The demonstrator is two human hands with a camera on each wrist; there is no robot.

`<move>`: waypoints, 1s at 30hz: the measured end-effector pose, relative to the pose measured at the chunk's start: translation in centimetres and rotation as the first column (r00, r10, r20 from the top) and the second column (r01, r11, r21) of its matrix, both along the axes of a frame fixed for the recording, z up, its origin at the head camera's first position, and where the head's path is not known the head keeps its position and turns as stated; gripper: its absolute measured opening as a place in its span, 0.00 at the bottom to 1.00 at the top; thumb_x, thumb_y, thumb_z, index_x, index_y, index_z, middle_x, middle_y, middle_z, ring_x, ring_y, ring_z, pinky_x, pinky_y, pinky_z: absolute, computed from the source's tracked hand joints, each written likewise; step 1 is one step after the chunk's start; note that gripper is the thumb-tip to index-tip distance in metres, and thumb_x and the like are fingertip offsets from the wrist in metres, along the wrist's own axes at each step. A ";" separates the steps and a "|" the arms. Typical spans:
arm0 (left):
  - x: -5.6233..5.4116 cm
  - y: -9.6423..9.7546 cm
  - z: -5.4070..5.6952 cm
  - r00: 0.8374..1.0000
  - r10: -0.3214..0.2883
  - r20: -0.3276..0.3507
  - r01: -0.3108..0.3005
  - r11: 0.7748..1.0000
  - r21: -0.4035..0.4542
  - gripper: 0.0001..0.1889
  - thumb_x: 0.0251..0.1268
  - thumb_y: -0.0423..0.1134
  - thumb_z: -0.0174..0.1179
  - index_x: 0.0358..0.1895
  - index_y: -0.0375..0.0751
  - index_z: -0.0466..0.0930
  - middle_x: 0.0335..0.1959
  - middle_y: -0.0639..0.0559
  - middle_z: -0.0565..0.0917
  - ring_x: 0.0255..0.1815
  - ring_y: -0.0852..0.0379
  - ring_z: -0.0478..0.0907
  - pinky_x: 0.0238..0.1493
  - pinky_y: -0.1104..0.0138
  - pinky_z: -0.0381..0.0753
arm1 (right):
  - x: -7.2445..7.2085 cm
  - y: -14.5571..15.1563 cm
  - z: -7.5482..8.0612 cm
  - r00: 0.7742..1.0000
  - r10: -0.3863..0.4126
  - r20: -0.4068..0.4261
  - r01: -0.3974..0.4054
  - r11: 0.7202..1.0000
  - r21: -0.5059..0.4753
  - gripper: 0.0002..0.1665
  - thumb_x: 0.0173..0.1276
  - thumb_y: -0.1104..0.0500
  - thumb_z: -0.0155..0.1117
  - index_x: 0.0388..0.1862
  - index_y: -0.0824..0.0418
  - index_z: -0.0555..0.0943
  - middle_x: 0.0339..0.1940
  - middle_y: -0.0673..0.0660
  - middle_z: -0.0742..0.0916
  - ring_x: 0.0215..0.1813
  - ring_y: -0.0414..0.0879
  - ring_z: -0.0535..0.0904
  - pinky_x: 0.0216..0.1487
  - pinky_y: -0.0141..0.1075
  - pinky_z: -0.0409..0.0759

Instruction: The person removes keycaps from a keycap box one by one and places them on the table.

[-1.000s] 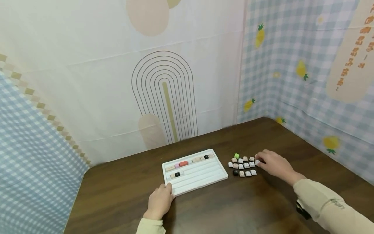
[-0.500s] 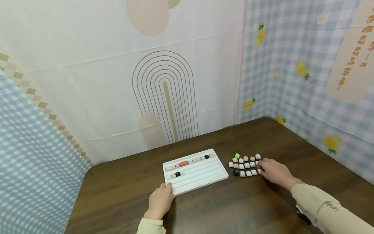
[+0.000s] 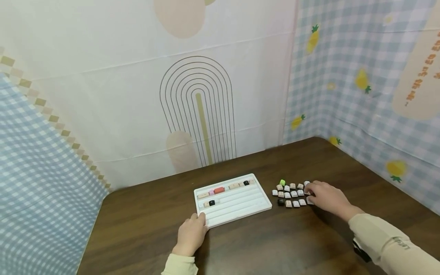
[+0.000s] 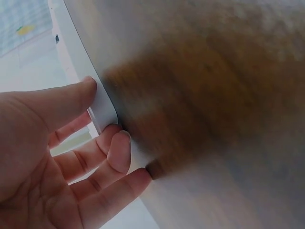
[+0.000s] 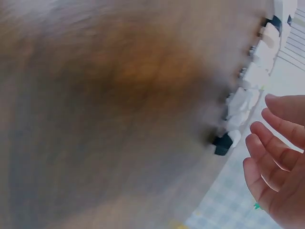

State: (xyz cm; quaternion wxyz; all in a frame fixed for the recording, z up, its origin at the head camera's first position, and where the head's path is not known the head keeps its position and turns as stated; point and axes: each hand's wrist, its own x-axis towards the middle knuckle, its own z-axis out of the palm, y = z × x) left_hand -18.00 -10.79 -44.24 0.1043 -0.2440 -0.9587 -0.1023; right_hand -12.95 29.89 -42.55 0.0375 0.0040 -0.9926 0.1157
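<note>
A white keyboard-shaped tray (image 3: 237,218) with long ridged rows lies on the table. Keycaps sit in its upper rows, among them a red keycap (image 3: 219,190) and a black keycap (image 3: 212,203). At the tray's near left corner, my left hand (image 3: 191,233) grips the edge, thumb (image 4: 83,93) on the front side and fingers around the corner. Loose keycaps (image 3: 294,194) stand in rough rows to the right of the tray. My right hand (image 3: 328,196) is at their right end, fingers loosely bent, with nothing visibly held in the right wrist view; its fingertips hide part of some caps.
A green keycap (image 3: 282,182) stands at the back of the loose group, and a black keycap (image 3: 280,202) at its front left. The brown wooden table (image 3: 261,244) meets a white curtain (image 3: 130,126) behind and a checked curtain (image 3: 357,133) on the right.
My right hand has come slightly nearer along the right end of the loose keycaps, where another white cap now shows in the front row. My left hand stays on the tray's corner.
</note>
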 end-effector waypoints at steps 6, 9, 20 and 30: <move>0.0 0.0 0.3 1.000 0.009 0.007 -0.009 1.000 -0.007 0.14 0.47 0.40 0.67 0.25 0.42 0.68 0.22 0.47 0.73 0.19 0.46 0.74 0.19 0.58 0.70 | -2.0 -2.4 1.0 0.998 0.032 -0.051 -0.032 0.999 0.001 0.11 0.62 0.57 0.60 0.41 0.59 0.80 0.35 0.53 0.83 0.35 0.45 0.78 0.29 0.40 0.75; -0.1 0.0 0.3 0.999 0.014 0.032 -0.013 1.000 -0.013 0.13 0.48 0.40 0.66 0.25 0.42 0.68 0.22 0.47 0.73 0.19 0.47 0.74 0.20 0.58 0.71 | -3.5 -4.4 1.1 0.994 0.073 -0.080 -0.072 0.997 0.010 0.10 0.62 0.57 0.60 0.41 0.58 0.80 0.36 0.52 0.83 0.35 0.45 0.78 0.29 0.39 0.75; -0.3 0.5 0.3 0.997 0.011 0.070 -0.009 1.000 -0.025 0.13 0.49 0.39 0.65 0.26 0.42 0.68 0.23 0.46 0.74 0.21 0.46 0.74 0.21 0.58 0.71 | -8.2 -14.6 1.0 0.970 0.233 -0.072 -0.232 0.972 0.019 0.12 0.59 0.56 0.63 0.42 0.55 0.80 0.42 0.53 0.83 0.43 0.49 0.80 0.35 0.43 0.78; 0.1 0.3 0.4 0.999 0.021 0.037 -0.020 0.999 -0.037 0.13 0.48 0.40 0.66 0.28 0.41 0.70 0.24 0.45 0.74 0.21 0.47 0.74 0.21 0.58 0.72 | -10.3 -21.7 -1.4 0.929 0.357 -0.101 -0.353 0.934 0.051 0.18 0.58 0.59 0.64 0.49 0.56 0.79 0.42 0.56 0.85 0.43 0.52 0.80 0.42 0.45 0.78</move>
